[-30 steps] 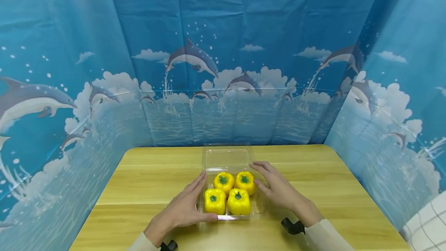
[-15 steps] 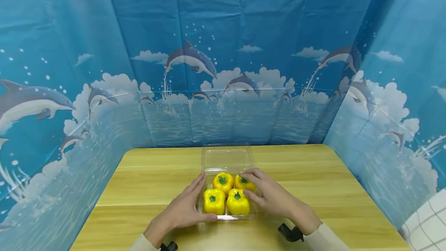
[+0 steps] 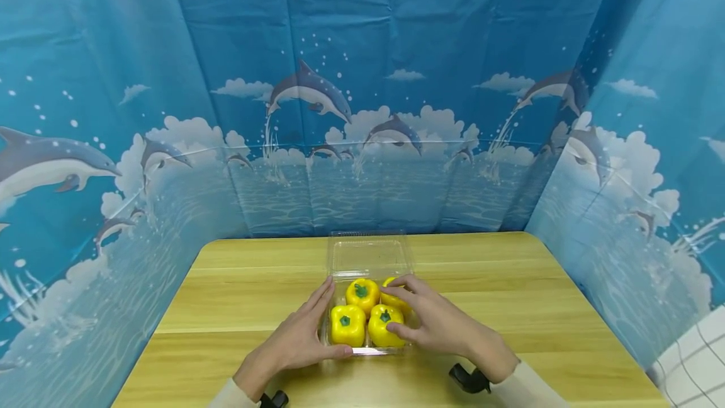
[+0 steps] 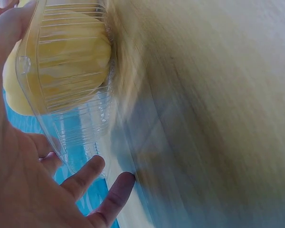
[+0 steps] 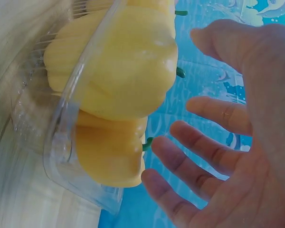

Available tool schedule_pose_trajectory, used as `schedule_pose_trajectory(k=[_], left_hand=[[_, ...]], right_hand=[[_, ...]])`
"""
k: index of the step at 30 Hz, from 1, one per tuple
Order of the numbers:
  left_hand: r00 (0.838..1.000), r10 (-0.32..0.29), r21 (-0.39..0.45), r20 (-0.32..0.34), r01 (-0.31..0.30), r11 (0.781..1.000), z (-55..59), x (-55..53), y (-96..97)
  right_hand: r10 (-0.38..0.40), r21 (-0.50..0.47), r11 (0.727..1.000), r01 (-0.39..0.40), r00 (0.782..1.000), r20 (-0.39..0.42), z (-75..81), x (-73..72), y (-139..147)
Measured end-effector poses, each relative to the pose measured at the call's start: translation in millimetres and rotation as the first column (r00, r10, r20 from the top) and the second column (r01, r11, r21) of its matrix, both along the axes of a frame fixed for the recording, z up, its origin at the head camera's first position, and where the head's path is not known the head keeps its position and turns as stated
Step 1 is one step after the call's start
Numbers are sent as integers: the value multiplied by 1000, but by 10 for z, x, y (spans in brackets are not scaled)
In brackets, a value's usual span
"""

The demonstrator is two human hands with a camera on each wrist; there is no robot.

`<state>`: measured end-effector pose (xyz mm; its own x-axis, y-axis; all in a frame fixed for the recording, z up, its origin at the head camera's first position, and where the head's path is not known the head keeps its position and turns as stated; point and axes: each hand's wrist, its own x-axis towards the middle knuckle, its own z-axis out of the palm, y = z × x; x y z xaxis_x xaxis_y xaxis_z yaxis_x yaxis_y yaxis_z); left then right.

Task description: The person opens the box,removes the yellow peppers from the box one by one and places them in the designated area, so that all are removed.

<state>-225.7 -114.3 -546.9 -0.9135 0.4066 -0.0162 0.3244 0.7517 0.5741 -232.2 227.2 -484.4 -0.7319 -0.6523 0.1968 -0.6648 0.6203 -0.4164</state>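
Observation:
Several yellow bell peppers [image 3: 348,326] with green stems sit in a clear plastic clamshell container [image 3: 378,352], its lid [image 3: 370,255] folded back. My left hand [image 3: 300,335] steadies the container's left side, fingers fairly straight along the wall and thumb by the front left corner. In the left wrist view that thumb lies along the rim and other fingers spread beneath. My right hand [image 3: 442,320] hovers over the right-hand peppers, partly hiding the back one. The right wrist view shows its fingertips spread apart, beside the pepper [image 5: 118,61] tops, with nothing held.
The container stands on a wooden table [image 3: 238,282], its lid near the back edge. A blue dolphin-print curtain [image 3: 374,194] encloses the table behind and at both sides. Black camera mounts [image 3: 470,378] are on the wrists.
The right hand has moved left from the container's right edge to over the right-hand peppers, its thumb coming forward over the front one. The left hand has stayed in place.

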Motion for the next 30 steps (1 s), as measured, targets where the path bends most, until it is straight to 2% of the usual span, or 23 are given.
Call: schedule_pose_trajectory(k=[9, 20, 30], left_hand=[[1000, 13, 4, 8, -13, 1000, 9, 20, 17], [1000, 14, -4, 10, -14, 1000, 33, 44, 37], [1000, 12, -1, 21, -12, 1000, 30, 39, 41]], right_hand=[[-9, 36, 999, 11, 998, -54, -29, 37, -57], [-68, 44, 996, 71, 995, -75, -116, 78, -88], [-100, 43, 994, 101, 994, -34, -164, 87, -119]])
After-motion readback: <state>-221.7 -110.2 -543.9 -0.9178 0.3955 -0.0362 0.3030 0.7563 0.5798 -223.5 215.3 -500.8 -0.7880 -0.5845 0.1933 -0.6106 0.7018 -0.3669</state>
